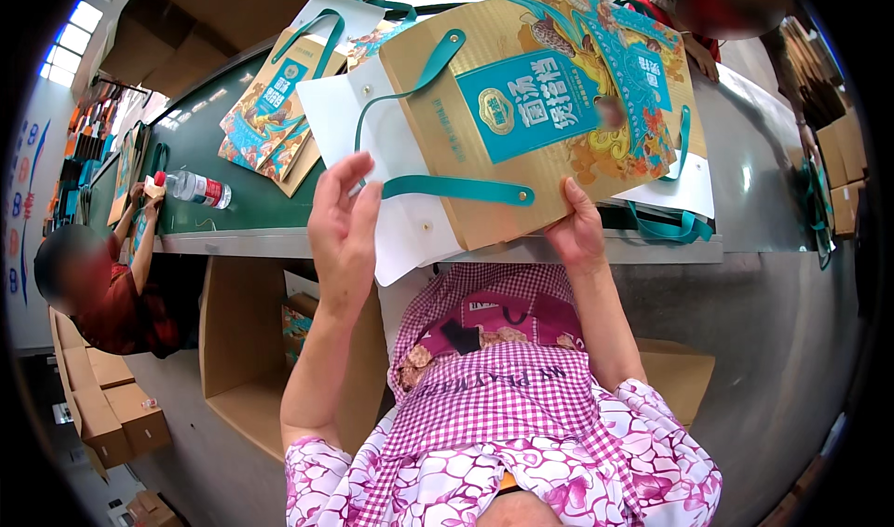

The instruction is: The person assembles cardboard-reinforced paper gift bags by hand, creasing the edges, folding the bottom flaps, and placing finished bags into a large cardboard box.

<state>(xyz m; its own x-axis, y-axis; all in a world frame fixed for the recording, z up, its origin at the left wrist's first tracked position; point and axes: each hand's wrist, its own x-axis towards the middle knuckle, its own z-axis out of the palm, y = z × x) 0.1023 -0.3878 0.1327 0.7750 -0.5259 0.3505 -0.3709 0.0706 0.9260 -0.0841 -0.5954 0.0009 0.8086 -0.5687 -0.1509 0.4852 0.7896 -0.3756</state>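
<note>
A flat gold paper gift bag (433,129) with a teal printed panel and a white top flap (405,230) is held tilted over the table edge. My right hand (578,230) grips its near edge, thumb on the front and fingers hidden behind. My left hand (343,227) is raised at the flap side, where the bag's teal ribbon handle (457,187) runs to the thumb. Whether the fingertips pinch the ribbon cannot be told. A second ribbon end (441,55) is fixed by an eyelet farther up the bag.
More gift bags (269,108) lie on the green table (262,209), with others (688,181) under the held bag. A plastic bottle (199,189) lies at left. One person (115,293) works at left, another (705,55) across the table. An open cardboard box (244,338) stands below.
</note>
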